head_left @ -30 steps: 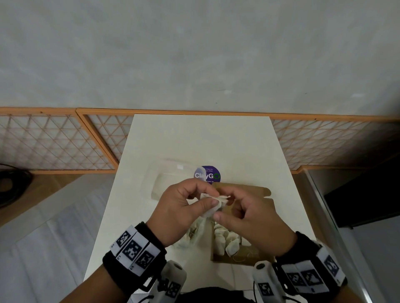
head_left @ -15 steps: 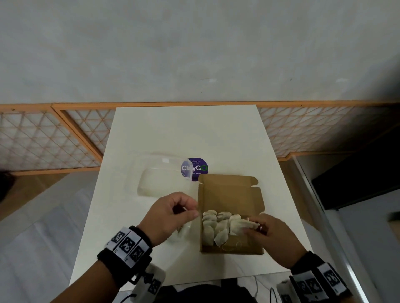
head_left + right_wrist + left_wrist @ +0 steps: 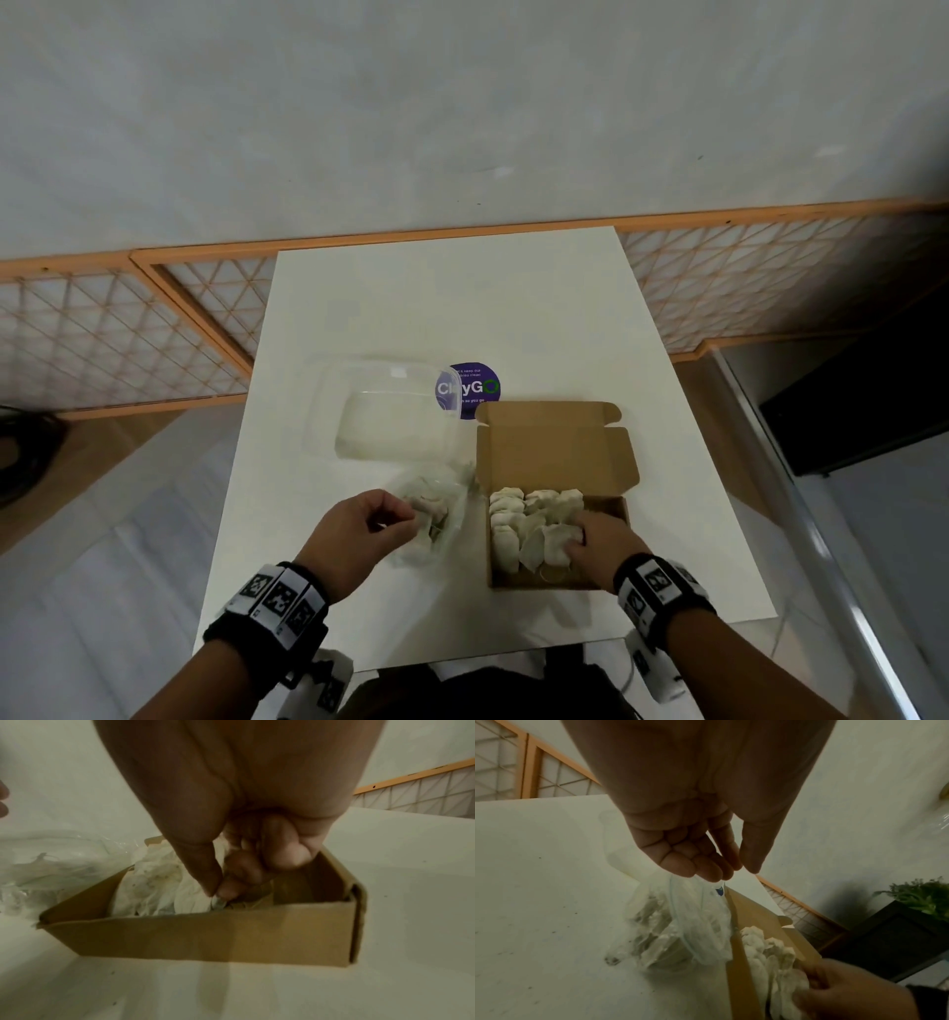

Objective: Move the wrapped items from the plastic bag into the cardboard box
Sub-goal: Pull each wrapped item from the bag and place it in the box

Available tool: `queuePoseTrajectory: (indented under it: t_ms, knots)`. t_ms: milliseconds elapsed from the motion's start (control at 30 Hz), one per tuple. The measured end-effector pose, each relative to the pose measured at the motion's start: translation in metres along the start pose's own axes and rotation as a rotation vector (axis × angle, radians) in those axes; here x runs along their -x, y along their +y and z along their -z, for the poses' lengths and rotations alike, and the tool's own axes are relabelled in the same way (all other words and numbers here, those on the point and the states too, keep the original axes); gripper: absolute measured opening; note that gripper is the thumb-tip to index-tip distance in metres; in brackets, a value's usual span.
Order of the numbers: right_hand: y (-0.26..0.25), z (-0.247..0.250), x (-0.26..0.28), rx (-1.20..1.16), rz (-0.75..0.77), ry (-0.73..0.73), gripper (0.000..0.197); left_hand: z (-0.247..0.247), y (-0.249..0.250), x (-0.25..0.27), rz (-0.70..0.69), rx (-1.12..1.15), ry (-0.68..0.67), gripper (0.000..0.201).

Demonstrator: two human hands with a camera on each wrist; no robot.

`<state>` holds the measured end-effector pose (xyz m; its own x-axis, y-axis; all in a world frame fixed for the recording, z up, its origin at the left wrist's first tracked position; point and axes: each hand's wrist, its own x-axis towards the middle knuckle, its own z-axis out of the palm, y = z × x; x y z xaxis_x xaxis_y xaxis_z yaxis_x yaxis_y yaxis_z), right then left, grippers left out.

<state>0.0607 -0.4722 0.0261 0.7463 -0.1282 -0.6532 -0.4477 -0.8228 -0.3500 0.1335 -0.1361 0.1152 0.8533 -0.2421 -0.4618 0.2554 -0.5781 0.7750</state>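
Observation:
An open cardboard box lies on the white table with several pale wrapped items packed in its left part. My right hand reaches into the box and pinches one wrapped item between thumb and forefinger, low against the box floor. Just left of the box lies the clear plastic bag, with more wrapped items showing through it. My left hand hovers at the bag's mouth with loosely curled fingers and nothing between them.
An empty clear plastic tub stands behind the bag, partly over a round purple sticker. The table's right edge runs close to the box. A wooden lattice screen lines the wall behind. A dark cabinet stands at right.
Both hands held one wrapped item above the table a second ago. My right hand has carried it down into the box, and my left hand has dropped back to the bag.

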Motion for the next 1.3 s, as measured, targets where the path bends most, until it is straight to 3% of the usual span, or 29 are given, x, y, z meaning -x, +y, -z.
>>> queuePoseTrajectory:
  t_ms: [100,233,333,433,500,600,833,1000,1133,1300]
  knots:
    - [-0.01,0.004,0.002,-0.036,-0.077,0.111,0.028,-0.002,-0.01,-0.002,-0.012,-0.109,0.023,0.007]
    - [-0.018,0.011,0.015,-0.042,-0.085,0.2,0.023,-0.005,-0.024,-0.009,-0.061,-0.314,0.179,0.006]
    - [-0.039,0.022,0.029,-0.023,0.029,0.219,0.018,-0.008,-0.035,-0.014,-0.063,-0.381,0.271,0.005]
    - [-0.073,0.022,0.032,-0.001,0.245,0.176,0.015,-0.011,-0.042,-0.016,-0.016,-0.357,0.226,0.016]
    - [-0.099,0.016,0.028,0.026,0.367,0.132,0.026,-0.012,-0.047,-0.015,0.036,-0.34,0.166,0.026]
    - [-0.133,-0.001,0.009,0.053,0.404,0.075,0.037,-0.009,-0.057,-0.013,0.09,-0.31,0.161,0.036]
    - [-0.173,-0.031,-0.036,0.535,0.243,-0.063,0.038,0.01,-0.077,-0.007,0.18,-0.251,0.112,0.043]
    - [-0.188,-0.034,-0.053,0.836,0.232,-0.142,0.038,0.015,-0.085,-0.005,0.209,-0.22,0.115,0.043]
    - [-0.185,-0.027,-0.053,0.695,0.214,-0.063,0.03,0.014,-0.085,-0.007,0.207,-0.21,0.111,0.045]
    - [-0.168,0.005,-0.021,0.177,0.237,0.1,0.012,0.009,-0.078,-0.01,0.153,-0.193,0.09,0.044]
